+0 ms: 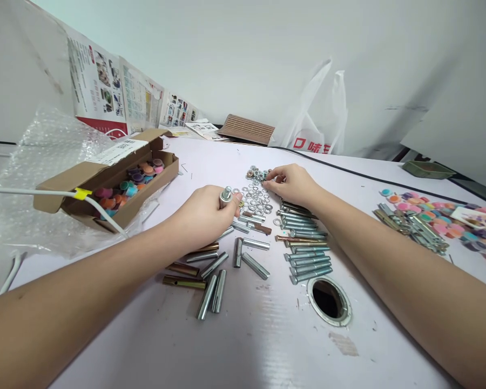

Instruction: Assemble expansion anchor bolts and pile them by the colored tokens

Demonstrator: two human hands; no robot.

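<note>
My left hand [204, 213] grips a silver bolt [225, 195] upright, its threaded end poking above my fingers. My right hand [292, 183] reaches into a pile of small nuts and washers [257, 194], with the fingertips pinching at the far end of the pile; what they hold is too small to tell. Loose metal sleeves [214, 265] lie scattered below my left hand. A row of long bolts [305, 248] lies side by side under my right wrist.
An open cardboard box [117, 186] of coloured caps sits at the left on bubble wrap [44, 162], with a white cable [32, 192] across it. A round cable hole [329, 300] is in the tabletop. More caps and assembled bolts [425, 221] lie at the right. A plastic bag [316, 124] stands at the back.
</note>
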